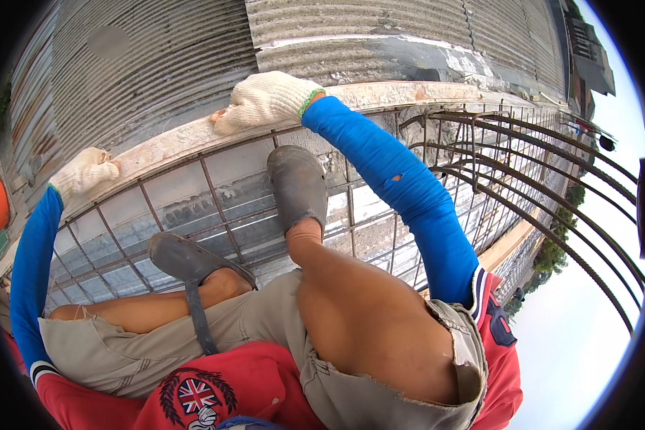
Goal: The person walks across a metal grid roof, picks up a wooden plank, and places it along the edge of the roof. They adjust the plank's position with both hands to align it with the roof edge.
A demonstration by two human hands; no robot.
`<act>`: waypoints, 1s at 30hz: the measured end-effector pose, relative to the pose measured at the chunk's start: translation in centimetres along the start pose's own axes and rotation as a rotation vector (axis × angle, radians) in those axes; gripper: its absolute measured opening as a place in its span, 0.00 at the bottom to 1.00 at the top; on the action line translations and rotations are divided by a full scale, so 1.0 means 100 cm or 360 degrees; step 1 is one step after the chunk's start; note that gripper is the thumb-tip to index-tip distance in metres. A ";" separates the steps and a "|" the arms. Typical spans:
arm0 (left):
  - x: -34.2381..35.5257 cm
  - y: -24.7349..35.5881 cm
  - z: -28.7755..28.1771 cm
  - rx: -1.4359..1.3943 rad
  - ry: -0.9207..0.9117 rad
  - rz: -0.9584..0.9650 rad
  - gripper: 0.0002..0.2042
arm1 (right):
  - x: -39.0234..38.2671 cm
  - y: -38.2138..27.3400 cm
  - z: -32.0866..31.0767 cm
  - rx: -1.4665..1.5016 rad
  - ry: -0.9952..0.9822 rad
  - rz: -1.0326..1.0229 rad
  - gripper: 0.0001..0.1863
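My right hand (266, 102), at 11 o'clock, is closing over the wooden plank (168, 149); my left hand (86, 173), near 10, is curling at its edge, grip partly hidden, can't tell how tight. Plank is running from 9 through 11 to 1 o'clock. Risks: knit gloves could be slipping or snagging on rough wood; if one hand is giving way, plank might be tipping. Right clog (297, 188), just left of centre, is sitting over a steel grid (213, 190); a smooth sole could be sliding through its gaps. Thick ribbed bars (552, 231) are curving out around 3, maybe catching my torn blue sleeve (365, 147). Wood is looking pale, crusty; corrugated sheeting (158, 64) is showing grey ridges towards 11.
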State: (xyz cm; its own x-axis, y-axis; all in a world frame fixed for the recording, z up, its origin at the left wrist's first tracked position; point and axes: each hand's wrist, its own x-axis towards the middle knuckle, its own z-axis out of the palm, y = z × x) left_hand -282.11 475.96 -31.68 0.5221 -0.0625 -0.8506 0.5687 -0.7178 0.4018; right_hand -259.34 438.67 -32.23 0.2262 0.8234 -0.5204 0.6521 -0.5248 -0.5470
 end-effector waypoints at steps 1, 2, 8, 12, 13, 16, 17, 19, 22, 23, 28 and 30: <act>0.002 -0.001 -0.001 0.0014 -0.0009 0.0039 0.25 | -0.001 -0.002 -0.002 0.0000 -0.0039 0.0018 0.49; 0.006 -0.001 -0.001 0.0028 -0.0008 0.0056 0.24 | -0.004 -0.003 -0.005 -0.0007 -0.0054 0.0059 0.49; 0.004 0.009 -0.001 0.0076 0.0016 0.0043 0.24 | -0.004 -0.001 -0.005 -0.0006 -0.0073 0.0094 0.49; 0.001 0.009 -0.003 0.0110 0.0024 0.0040 0.24 | -0.003 0.003 -0.001 0.0015 0.0021 0.0021 0.48; 0.001 0.007 -0.003 0.0119 0.0027 0.0048 0.25 | -0.003 0.004 0.000 0.0018 0.0042 0.0004 0.48; 0.003 0.004 0.003 0.0058 0.0068 0.0080 0.26 | 0.000 0.004 0.003 0.0002 0.0012 0.0023 0.47; 0.005 0.004 0.001 0.0094 0.0046 0.0063 0.26 | -0.001 0.004 0.003 -0.0011 0.0025 0.0014 0.46; 0.007 0.007 -0.005 0.0172 0.0002 0.0024 0.26 | -0.005 0.004 0.001 -0.0033 0.0055 -0.0006 0.44; 0.005 0.005 -0.001 0.0113 0.0049 0.0078 0.26 | -0.008 -0.009 -0.009 -0.0058 -0.0061 0.0115 0.44; 0.005 0.004 -0.001 0.0099 0.0045 0.0080 0.26 | -0.008 -0.010 -0.009 -0.0045 -0.0067 0.0118 0.44; 0.010 -0.005 -0.002 0.0137 0.0011 0.0065 0.27 | -0.006 -0.008 -0.008 -0.0073 -0.0081 0.0125 0.45; 0.011 -0.006 -0.003 0.0161 0.0016 0.0079 0.27 | -0.004 0.002 0.000 -0.0068 0.0023 0.0016 0.45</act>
State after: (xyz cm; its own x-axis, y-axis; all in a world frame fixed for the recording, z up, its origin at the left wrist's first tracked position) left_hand -281.69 476.52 -32.78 0.5545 -0.0932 -0.8269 0.4752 -0.7803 0.4067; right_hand -259.30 438.24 -32.09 0.2432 0.8212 -0.5162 0.6798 -0.5239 -0.5132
